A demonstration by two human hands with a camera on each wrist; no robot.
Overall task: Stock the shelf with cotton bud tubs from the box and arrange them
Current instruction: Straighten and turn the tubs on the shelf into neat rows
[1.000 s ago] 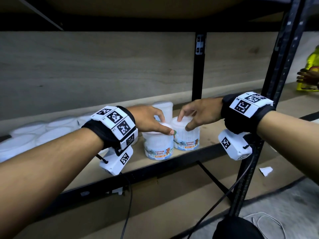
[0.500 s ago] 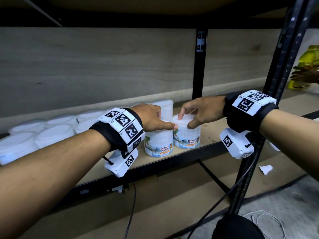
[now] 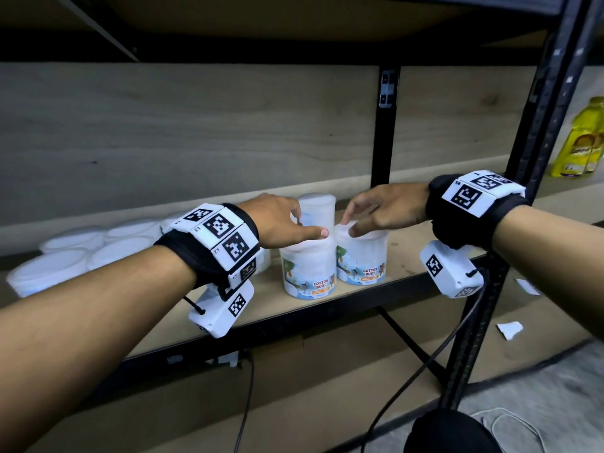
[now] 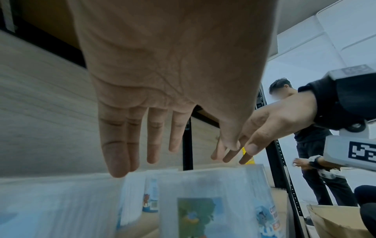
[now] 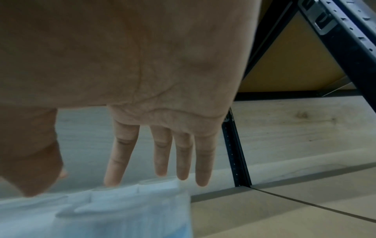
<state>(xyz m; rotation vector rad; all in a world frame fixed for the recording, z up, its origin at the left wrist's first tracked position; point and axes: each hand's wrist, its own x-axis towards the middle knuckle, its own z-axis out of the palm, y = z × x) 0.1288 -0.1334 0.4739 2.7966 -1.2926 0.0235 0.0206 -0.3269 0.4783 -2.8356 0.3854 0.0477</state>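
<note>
Two cotton bud tubs stand side by side near the front of the shelf board [image 3: 425,256], the left tub [image 3: 309,273] and the right tub [image 3: 362,259], both with their labels facing me. A third tub [image 3: 317,207] stands behind them. My left hand [image 3: 309,225] hovers over the left tub with straight fingers [image 4: 118,153] and holds nothing. My right hand [image 3: 349,226] is spread above the right tub [image 5: 112,209], and its index fingertip [image 5: 112,178] touches the lid's far edge.
Several more white-lidded tubs [image 3: 81,253] fill the shelf to the left. A black upright [image 3: 523,191] stands by my right wrist, with a yellow bottle [image 3: 581,142] beyond it. A cardboard box [image 4: 335,222] and another person [image 4: 313,145] are to the right.
Both hands have let go of the lids they gripped and straightened their fingers. The two front tubs now stand a little closer together.
</note>
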